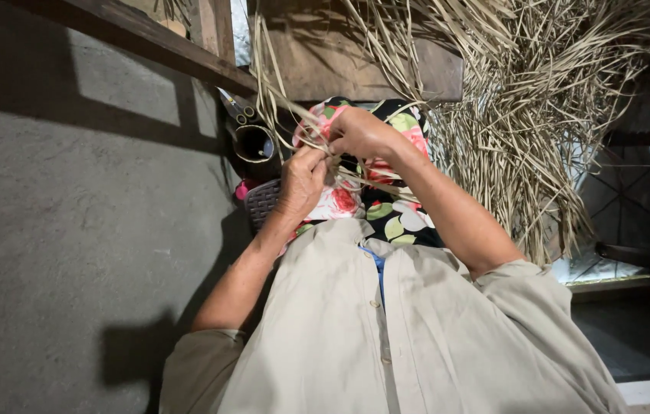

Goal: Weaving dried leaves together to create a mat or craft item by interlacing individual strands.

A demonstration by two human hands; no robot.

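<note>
Between both hands' closed fingers (317, 157), the dried straw strands (340, 170) sit pinched above the lap.

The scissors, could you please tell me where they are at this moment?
In the head view, the scissors stand handles-up in a dark round cup on the floor, left of the left hand and under the wooden beam.

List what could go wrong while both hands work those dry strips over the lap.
1. The left hand and right hand pinch thin dried palm strips tightly; a strip may snap or cut a finger.
2. Loose ends trail up toward the big strip pile, so they could tangle there.
3. The scissors stand in a cup close to the left hand; a stray pull might tip it.
</note>
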